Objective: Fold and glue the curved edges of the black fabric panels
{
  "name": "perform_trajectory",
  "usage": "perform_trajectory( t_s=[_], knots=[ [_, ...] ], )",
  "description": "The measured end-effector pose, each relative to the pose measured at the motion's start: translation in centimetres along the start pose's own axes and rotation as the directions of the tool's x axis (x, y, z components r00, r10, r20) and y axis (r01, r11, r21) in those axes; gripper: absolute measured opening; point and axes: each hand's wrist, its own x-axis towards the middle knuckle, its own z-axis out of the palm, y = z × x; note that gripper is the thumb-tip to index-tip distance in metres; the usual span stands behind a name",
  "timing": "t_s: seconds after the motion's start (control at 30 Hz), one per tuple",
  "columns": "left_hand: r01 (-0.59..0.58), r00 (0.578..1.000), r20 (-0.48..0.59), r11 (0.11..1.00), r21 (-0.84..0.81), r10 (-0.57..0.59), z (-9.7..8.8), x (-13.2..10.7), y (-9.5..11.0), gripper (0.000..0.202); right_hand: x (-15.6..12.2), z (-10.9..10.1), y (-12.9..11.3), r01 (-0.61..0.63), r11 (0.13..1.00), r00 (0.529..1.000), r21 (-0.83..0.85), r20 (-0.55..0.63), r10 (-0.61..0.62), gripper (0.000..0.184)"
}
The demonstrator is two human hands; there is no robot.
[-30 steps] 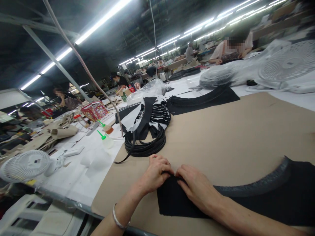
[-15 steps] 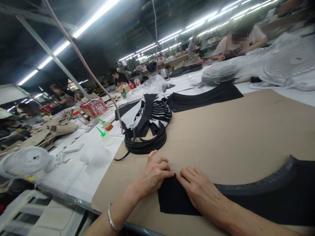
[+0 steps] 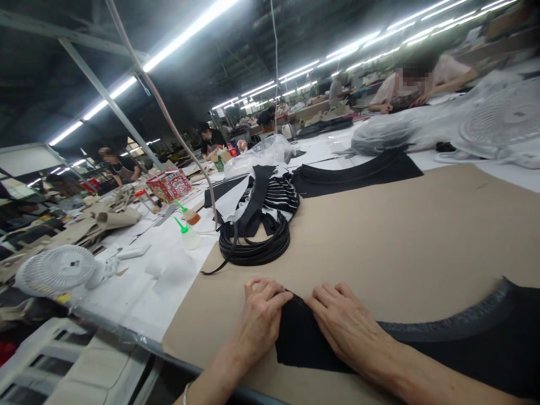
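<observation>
A black fabric piece with a curved upper edge lies on the tan sheet in front of me. Along the curve runs a shiny, dark grey band. My left hand is closed, thumb and fingers pinching the fabric's upper left corner. Just to its right, my right hand has its fingers bent together on the fabric's upper edge, gripping it, and its forearm covers part of the piece. Beyond my hands sits a coil of narrow black strip.
Black and striped scraps and another curved black piece lie farther back. On the left are a small white fan, green-tipped squeeze bottles and a red patterned box. A hanging hose crosses the view. Co-workers sit at other tables.
My left hand's fingers, one of them raised before, have curled in over the fabric corner, and the wrist has turned more upright. My right hand stays on the upper edge. The view has shifted slightly.
</observation>
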Motion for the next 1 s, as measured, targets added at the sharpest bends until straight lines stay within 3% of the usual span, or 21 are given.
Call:
perform_trajectory(
  t_s=[0.23, 0.53, 1.0],
  knots=[
    [0.076, 0.997, 0.023, 0.997, -0.003, -0.076, 1.2, -2.2, 0.4, 0.044, 1.2, -0.1, -0.9, -0.112, 0.980, 0.991, 0.163, 0.087, 0.099, 0.017],
    [0.108, 0.992, 0.056, 0.993, 0.053, -0.111, 1.6, -2.3, 0.5, 0.052, 1.9, 1.4, -0.8, -0.038, 0.998, 0.998, 0.048, 0.059, 0.035, 0.022],
    [0.111, 0.989, 0.089, 0.988, 0.104, -0.121, 1.8, -2.5, 0.6, 0.048, 2.7, 0.6, -1.0, -0.009, 0.999, 0.989, 0.037, 0.148, 0.004, 0.032]
  ],
)
